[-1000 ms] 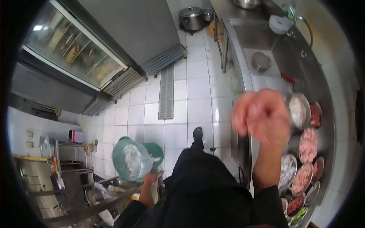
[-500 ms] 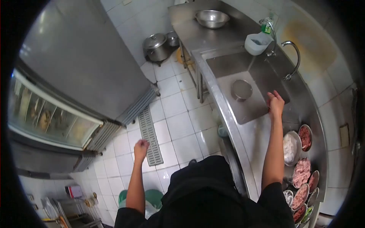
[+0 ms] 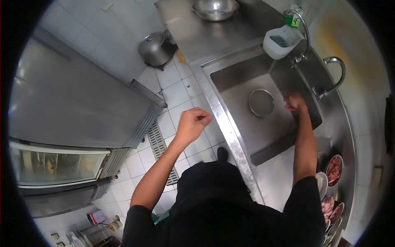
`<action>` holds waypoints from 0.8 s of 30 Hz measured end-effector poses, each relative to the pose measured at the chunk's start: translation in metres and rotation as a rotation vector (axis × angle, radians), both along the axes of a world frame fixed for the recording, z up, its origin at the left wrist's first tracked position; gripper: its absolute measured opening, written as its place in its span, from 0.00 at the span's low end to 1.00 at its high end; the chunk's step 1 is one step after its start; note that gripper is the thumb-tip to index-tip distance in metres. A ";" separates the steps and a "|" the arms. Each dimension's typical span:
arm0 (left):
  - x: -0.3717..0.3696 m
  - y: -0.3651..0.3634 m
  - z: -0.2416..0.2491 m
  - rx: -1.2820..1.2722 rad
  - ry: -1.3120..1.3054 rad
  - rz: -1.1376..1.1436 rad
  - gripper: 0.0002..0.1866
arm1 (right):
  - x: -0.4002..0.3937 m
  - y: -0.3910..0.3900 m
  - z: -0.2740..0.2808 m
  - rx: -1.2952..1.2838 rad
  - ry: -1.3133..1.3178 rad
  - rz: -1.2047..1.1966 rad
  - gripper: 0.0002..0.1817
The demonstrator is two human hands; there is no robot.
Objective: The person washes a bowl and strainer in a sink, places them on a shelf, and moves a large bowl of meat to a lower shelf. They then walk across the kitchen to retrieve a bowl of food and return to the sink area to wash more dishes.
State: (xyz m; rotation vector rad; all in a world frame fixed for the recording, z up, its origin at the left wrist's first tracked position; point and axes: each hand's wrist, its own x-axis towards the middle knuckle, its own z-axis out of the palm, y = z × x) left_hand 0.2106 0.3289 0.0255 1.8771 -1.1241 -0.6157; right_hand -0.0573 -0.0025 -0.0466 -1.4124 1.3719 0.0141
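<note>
My right hand [image 3: 294, 101] hangs over the right side of the steel sink [image 3: 240, 88], with its fingers loosely bent, tips apart and nothing seen in them. To its left, a round metal strainer [image 3: 261, 102] sits on the sink floor. My left hand [image 3: 194, 124] is in the air left of the sink's front rim, fingers curled in against the thumb; no object shows in it. Two curved faucets, a near one [image 3: 340, 74] and a far one [image 3: 305, 31], rise behind the sink. A white plastic holder [image 3: 279, 43] with a dark green scrubber in it stands at the sink's far corner.
Bowls of raw meat [image 3: 334, 168] line the counter at my right. A steel bowl [image 3: 215, 9] sits on the far counter. A lidded pot [image 3: 155, 50] stands at the back wall. Refrigerators [image 3: 82, 99] fill the left side, and a floor grate [image 3: 158, 142] runs beside them.
My view has shifted closer to the sink. My left hand has risen and moved right towards the sink rim. My right hand is now farther over the basin, with its fingers turned left.
</note>
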 end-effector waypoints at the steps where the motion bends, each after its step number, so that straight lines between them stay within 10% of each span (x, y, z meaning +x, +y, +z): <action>1: -0.002 -0.021 -0.005 -0.010 0.022 -0.078 0.06 | 0.007 -0.004 -0.004 -0.027 -0.162 -0.114 0.14; 7: -0.071 -0.169 -0.059 0.056 0.253 -0.355 0.06 | 0.012 -0.007 0.002 -0.120 -0.593 -0.328 0.10; 14: -0.154 -0.284 -0.059 0.200 0.619 -0.164 0.09 | 0.016 0.009 0.048 -0.729 -0.190 -0.205 0.10; 19: -0.080 -0.248 -0.043 -0.011 0.575 -0.382 0.15 | 0.017 0.000 0.030 -0.621 -0.215 -0.336 0.15; 21: -0.021 -0.201 -0.028 -0.283 0.250 -0.347 0.19 | 0.013 -0.007 -0.012 -1.288 -0.129 0.194 0.15; 23: 0.059 -0.147 -0.016 -0.319 0.359 -0.340 0.16 | 0.046 0.017 0.013 -0.583 0.224 0.074 0.15; 24: 0.101 -0.116 -0.018 -0.237 0.447 -0.282 0.12 | 0.066 0.037 0.019 -0.649 0.258 0.064 0.15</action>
